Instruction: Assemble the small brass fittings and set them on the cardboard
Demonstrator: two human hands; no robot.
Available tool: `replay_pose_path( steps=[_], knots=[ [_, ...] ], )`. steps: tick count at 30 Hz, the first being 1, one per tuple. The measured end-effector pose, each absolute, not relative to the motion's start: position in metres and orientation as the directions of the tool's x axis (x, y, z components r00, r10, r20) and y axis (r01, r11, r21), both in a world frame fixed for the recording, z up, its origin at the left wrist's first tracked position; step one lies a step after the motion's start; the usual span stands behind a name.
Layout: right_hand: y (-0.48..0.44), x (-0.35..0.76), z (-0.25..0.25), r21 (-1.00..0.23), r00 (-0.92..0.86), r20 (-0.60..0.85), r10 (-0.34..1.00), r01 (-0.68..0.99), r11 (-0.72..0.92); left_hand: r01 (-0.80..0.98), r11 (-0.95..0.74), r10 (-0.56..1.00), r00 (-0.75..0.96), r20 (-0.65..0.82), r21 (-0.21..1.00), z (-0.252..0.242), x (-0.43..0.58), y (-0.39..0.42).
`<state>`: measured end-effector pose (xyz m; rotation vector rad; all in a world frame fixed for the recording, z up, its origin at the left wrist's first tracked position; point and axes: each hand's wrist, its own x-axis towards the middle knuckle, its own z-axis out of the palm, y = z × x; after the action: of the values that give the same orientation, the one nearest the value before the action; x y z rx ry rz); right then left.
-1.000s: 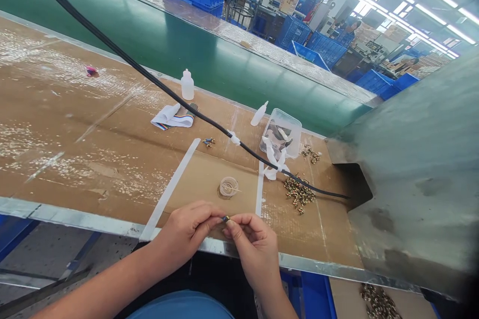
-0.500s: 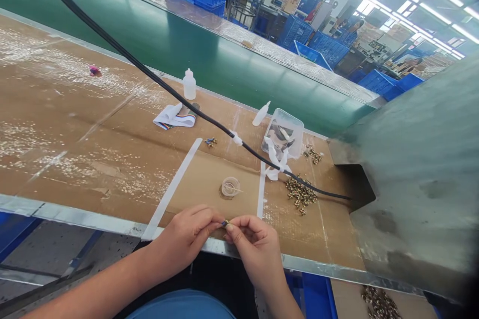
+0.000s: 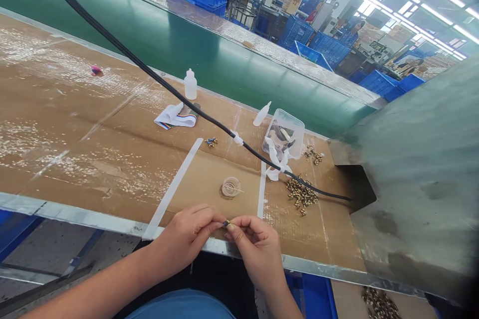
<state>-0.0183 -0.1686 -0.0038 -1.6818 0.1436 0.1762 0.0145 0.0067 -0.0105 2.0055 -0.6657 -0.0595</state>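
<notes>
Both of the person's hands are held up just over the bench's near metal edge, close together and gripping. The left hand (image 3: 183, 237) and the right hand (image 3: 256, 249) pinch a tiny metal fitting (image 3: 226, 223) between them, fingertips on it from either side. It's too small to make out any detail, though it looks dark at one end and brassy at the other. The hands are over the edge of a cardboard sheet (image 3: 75, 149) that covers the bench, just below a small round plastic lid (image 3: 231, 187) lying between two strips of white tape. Farther right sits a heap of brass fittings (image 3: 301, 197), with a smaller heap (image 3: 313, 155) beyond it. Two more fittings (image 3: 211, 142) lie alone near the tape. A black cable (image 3: 194, 105) runs across the bench, over a plastic tub (image 3: 283, 132). Near it stand a white squeeze bottle (image 3: 190, 85) and a folded cloth (image 3: 175, 118) with a rainbow stripe, and a green conveyor belt (image 3: 168, 42) runs behind the bench
</notes>
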Motion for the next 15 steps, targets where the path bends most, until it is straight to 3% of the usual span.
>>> replay_pose_path(
  steps=[9,15],
  knots=[
    [-0.168,-0.0177,-0.0052,-0.976,0.978,-0.207,-0.003,-0.207,-0.072,-0.398,-0.395,-0.357,0.897,0.261,0.828,-0.015,0.0134,0.0046],
    [-0.169,-0.0205,-0.0083,-0.975,0.977,-0.211,-0.003,-0.211,-0.068,-0.379,-0.414,-0.367,0.901,0.229,0.827,-0.0148,0.0116,0.0059]
  ],
)
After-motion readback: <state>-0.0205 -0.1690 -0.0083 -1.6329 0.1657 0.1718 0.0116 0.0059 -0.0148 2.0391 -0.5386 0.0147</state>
